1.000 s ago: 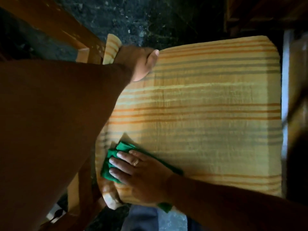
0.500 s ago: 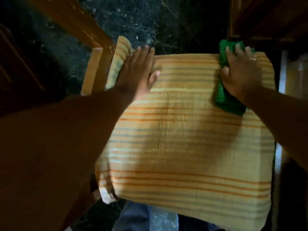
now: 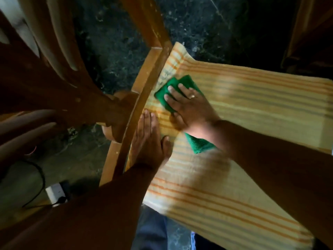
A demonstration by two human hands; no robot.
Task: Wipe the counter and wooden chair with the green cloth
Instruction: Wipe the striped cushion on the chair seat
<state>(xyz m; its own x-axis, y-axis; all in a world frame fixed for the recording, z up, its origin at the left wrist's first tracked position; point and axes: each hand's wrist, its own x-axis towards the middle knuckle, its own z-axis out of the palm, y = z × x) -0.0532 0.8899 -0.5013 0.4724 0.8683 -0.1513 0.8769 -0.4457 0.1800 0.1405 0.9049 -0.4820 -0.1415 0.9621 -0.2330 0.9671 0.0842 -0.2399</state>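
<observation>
Green cloth now pressed flat under the right hand, fingers spread on top of it, not curled around it. Half a second ago up at the far right corner of the striped cushion; now swept over to the left edge, right beside the wooden chair frame. Left hand open and flat too, holding nothing, slid down to just below the right hand, thumb close to the wrist. One tail of the cloth sticking out under the right wrist. Looks like back-and-forth strokes over the seat, so the cushion top seems mostly covered. Wooden frame just left of the fingertips probably comes next. No counter in sight from here, so cannot tell about that part of the job. No bowls, boxes or buckets near either hand. Only a white plug box with a black cord on the floor, well off to the left of the left arm.
</observation>
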